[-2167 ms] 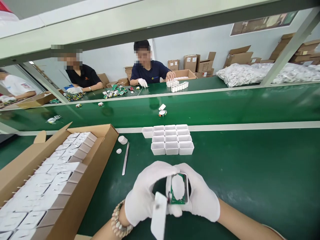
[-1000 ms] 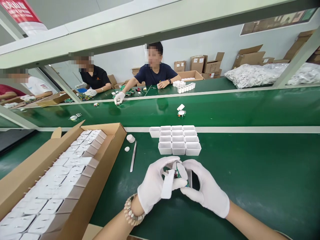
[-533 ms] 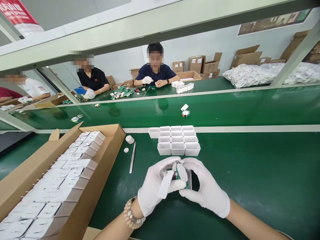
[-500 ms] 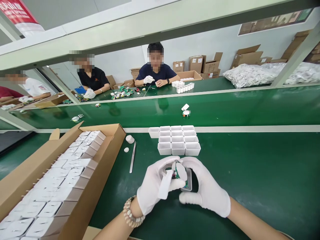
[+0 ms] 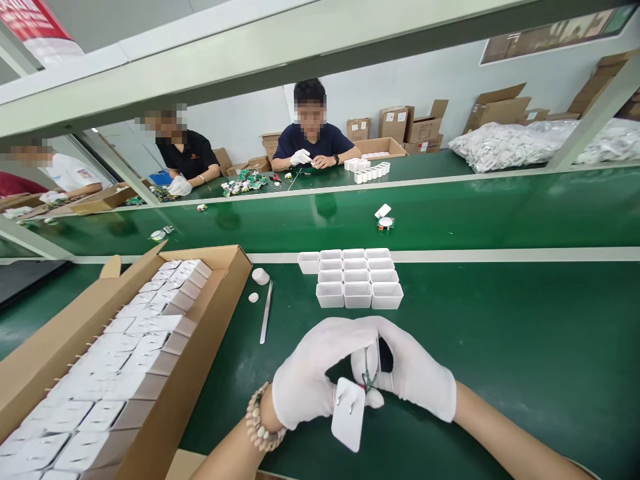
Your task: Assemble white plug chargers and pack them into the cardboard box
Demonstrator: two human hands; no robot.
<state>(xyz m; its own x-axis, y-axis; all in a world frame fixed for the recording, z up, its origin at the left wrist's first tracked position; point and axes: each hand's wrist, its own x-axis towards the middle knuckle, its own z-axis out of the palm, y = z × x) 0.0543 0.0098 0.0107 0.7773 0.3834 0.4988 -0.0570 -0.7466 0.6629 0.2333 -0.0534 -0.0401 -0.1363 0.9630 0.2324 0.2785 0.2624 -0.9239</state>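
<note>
Both my hands wear white gloves and meet above the bench. My right hand (image 5: 420,373) is wrapped around a small white plastic case, mostly hidden by the fingers. My left hand (image 5: 310,373) is closed at the mouth of that case, on a circuit board (image 5: 369,381) of which only a green sliver and some wires show. From the wires hangs a white plug plate (image 5: 349,415) with two metal pins, below the left fingers. Just beyond the hands stand rows of open white cases (image 5: 357,295).
A long cardboard box (image 5: 220,300) at left holds many white plug units (image 5: 103,417). Tweezers (image 5: 267,313) and two small white round pieces (image 5: 261,276) lie beside it. A board with a plate (image 5: 385,221) rests on the green strip ahead. Co-workers sit across.
The plug plate has swung down and right, its pins now showing. My left fingers have moved in over the case, and the board, visible before, is now mostly covered.
</note>
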